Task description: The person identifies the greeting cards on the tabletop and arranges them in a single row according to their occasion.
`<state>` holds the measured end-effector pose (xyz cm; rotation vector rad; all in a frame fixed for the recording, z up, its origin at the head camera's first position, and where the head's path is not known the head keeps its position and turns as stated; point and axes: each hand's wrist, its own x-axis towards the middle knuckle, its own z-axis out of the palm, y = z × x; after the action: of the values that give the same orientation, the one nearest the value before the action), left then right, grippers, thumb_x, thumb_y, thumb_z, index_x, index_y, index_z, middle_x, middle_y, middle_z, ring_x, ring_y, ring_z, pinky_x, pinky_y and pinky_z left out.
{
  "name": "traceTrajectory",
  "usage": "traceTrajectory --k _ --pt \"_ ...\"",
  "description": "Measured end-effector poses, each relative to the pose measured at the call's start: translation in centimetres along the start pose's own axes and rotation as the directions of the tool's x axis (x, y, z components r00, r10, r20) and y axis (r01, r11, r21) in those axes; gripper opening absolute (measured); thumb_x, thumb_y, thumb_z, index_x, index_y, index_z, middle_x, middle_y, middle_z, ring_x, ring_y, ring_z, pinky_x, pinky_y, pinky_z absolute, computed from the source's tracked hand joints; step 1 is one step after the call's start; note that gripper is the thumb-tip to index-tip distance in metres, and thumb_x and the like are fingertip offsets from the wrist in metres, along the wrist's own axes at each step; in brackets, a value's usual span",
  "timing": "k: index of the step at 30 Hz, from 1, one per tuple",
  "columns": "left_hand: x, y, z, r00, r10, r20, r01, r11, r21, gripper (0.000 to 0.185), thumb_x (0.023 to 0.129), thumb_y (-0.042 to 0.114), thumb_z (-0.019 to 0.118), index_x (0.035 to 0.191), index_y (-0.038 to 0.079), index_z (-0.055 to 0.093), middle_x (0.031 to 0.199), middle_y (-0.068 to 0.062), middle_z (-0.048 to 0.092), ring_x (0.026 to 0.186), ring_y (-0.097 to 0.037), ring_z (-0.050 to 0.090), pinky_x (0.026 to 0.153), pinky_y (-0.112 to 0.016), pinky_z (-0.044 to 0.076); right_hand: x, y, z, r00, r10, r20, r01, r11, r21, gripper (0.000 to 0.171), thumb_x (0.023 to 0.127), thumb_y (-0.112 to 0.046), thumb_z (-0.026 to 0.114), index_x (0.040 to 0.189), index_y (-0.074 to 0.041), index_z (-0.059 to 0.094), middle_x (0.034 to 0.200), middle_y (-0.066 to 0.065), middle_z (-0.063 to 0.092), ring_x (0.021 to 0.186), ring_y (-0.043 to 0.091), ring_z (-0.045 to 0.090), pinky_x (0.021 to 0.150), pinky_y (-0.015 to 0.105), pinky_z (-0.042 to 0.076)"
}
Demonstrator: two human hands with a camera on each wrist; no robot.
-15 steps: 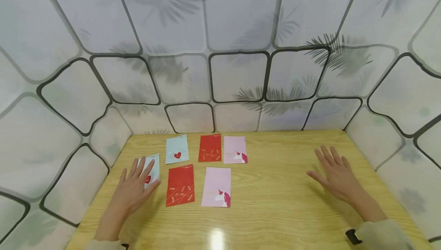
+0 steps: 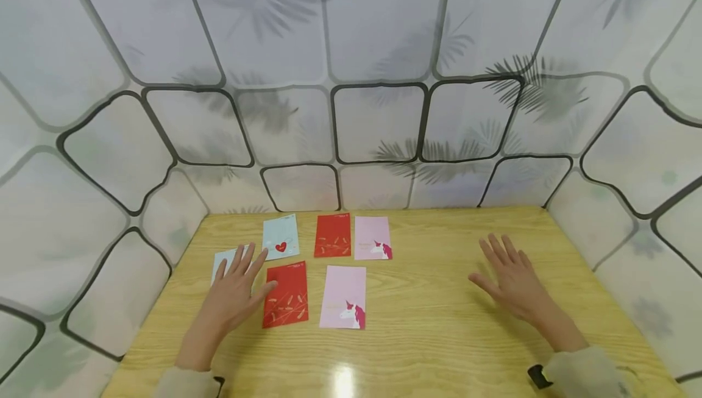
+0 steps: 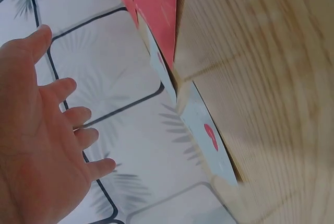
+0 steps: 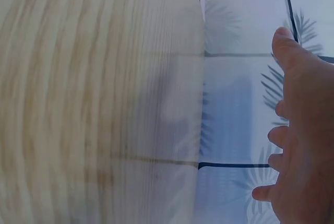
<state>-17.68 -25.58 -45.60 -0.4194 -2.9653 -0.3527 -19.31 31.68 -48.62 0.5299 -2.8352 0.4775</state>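
My left hand (image 2: 230,300) is held over the left of the table, fingers spread and nothing in them. In the head view it partly hides a light blue card with a red heart (image 3: 201,117), and its thumb overlaps the edge of the front red card (image 2: 287,285). The left wrist view has the palm raised apart from the cards. Out on the right, my right hand (image 2: 512,285) hovers with fingers extended, also holding nothing. Between the hands, nearer the left, lies a pink card with a unicorn (image 2: 341,288).
Behind these sit a second light blue heart card (image 2: 280,234), a second red card (image 2: 333,236) and a second pink unicorn card (image 2: 372,233). All lie flat on the wooden table (image 2: 428,325). A patterned curtain wall (image 2: 378,124) encloses the back and sides.
My left hand has moved right, from over the front light blue card toward the front red card. My right hand has shifted a little left. The cards lie as before.
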Motion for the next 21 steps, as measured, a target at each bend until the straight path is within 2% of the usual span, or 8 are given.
traceTrajectory --k 4,11,15,21 --pt "0.5 0.7 0.6 1.000 0.009 0.008 -0.009 1.000 -0.013 0.077 0.103 0.050 0.057 0.161 0.006 0.033 0.168 -0.022 0.020 0.154 -0.046 0.013 0.119 -0.069 0.013 0.4 -1.0 0.5 1.000 -0.011 0.003 0.011 1.000 0.009 0.083 0.103 -0.046 0.061 0.160 0.003 0.027 0.165 0.029 0.020 0.155 0.046 0.008 0.111 0.075 0.019" --pt "1.4 2.3 1.6 0.999 0.037 0.000 -0.037 0.999 -0.034 0.076 0.102 0.047 0.061 0.159 0.004 0.036 0.166 -0.023 0.025 0.153 -0.046 0.017 0.119 -0.068 0.016 1.6 -3.1 1.3 0.999 -0.037 0.010 0.036 0.998 0.060 0.082 0.102 -0.042 0.065 0.158 0.006 0.029 0.163 0.031 0.025 0.150 0.051 0.019 0.111 0.073 0.023" --pt "2.1 3.1 2.1 0.999 0.052 -0.012 -0.053 0.997 -0.050 0.075 0.102 0.046 0.060 0.160 0.005 0.036 0.165 -0.021 0.029 0.153 -0.044 0.020 0.119 -0.067 0.017 2.6 -4.4 2.2 0.998 -0.067 0.018 0.066 0.995 0.069 0.081 0.101 -0.039 0.066 0.157 0.008 0.030 0.162 0.032 0.027 0.148 0.052 0.023 0.112 0.071 0.026" --pt "3.1 4.2 2.7 0.998 0.058 0.010 -0.058 0.997 -0.060 0.072 0.103 0.043 0.062 0.158 0.003 0.038 0.164 -0.022 0.031 0.153 -0.043 0.022 0.120 -0.064 0.019 3.7 -6.7 3.7 0.993 -0.119 0.015 0.117 0.989 0.085 0.079 0.101 -0.036 0.067 0.155 0.010 0.034 0.159 0.032 0.033 0.145 0.051 0.031 0.110 0.070 0.031"
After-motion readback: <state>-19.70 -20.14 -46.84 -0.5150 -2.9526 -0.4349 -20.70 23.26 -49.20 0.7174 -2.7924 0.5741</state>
